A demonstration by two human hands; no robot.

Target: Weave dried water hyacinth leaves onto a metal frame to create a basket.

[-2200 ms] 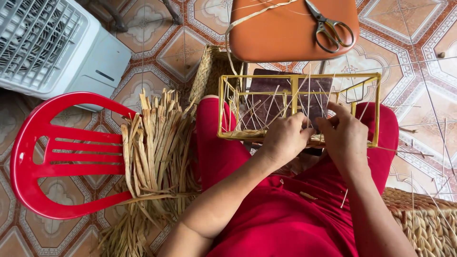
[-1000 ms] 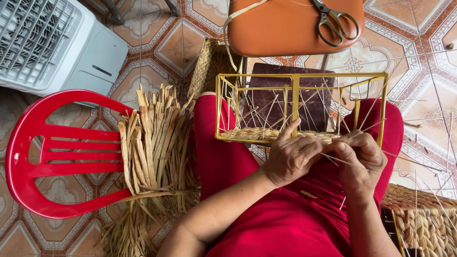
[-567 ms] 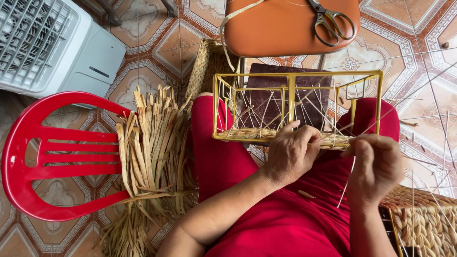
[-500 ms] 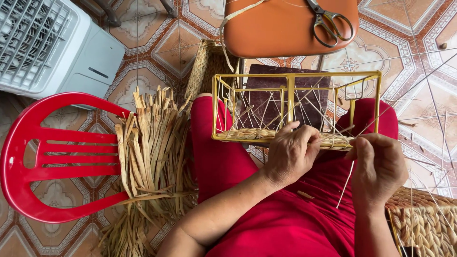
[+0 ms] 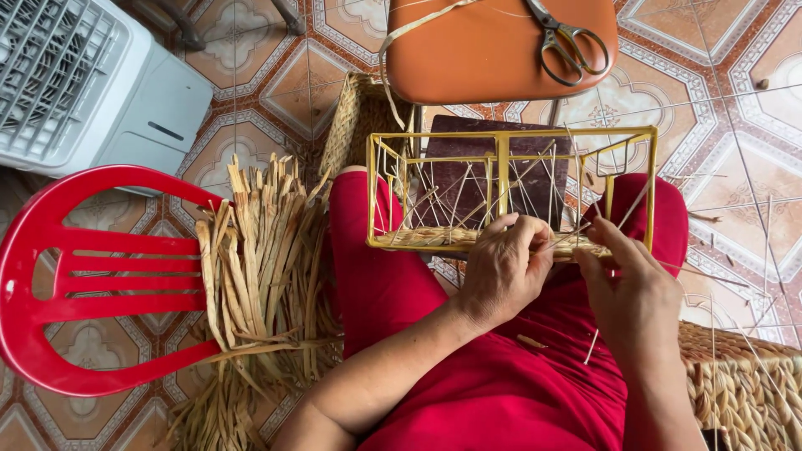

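Observation:
A yellow wire basket frame (image 5: pixel 501 146) rests on my knees, which are in red trousers. A band of woven straw (image 5: pixel 426 238) runs along its near bottom edge, and thin straw strands cross its sides. My left hand (image 5: pixel 501 271) presses on the near rim over the weave. My right hand (image 5: pixel 631 292) pinches a thin straw strand (image 5: pixel 643 196) close to the frame's near right corner, beside the left hand.
A bundle of dried straw strips (image 5: pixel 263 276) lies on a red plastic chair (image 5: pixel 75 276) at my left. Scissors (image 5: pixel 564 38) lie on an orange stool (image 5: pixel 493 46) ahead. A white fan unit (image 5: pixel 83 83) stands far left. A woven basket (image 5: pixel 739 384) sits at my right.
My right hand drew out to the right with a strand, then came back in to the frame's near right corner. My left hand stayed on the near rim.

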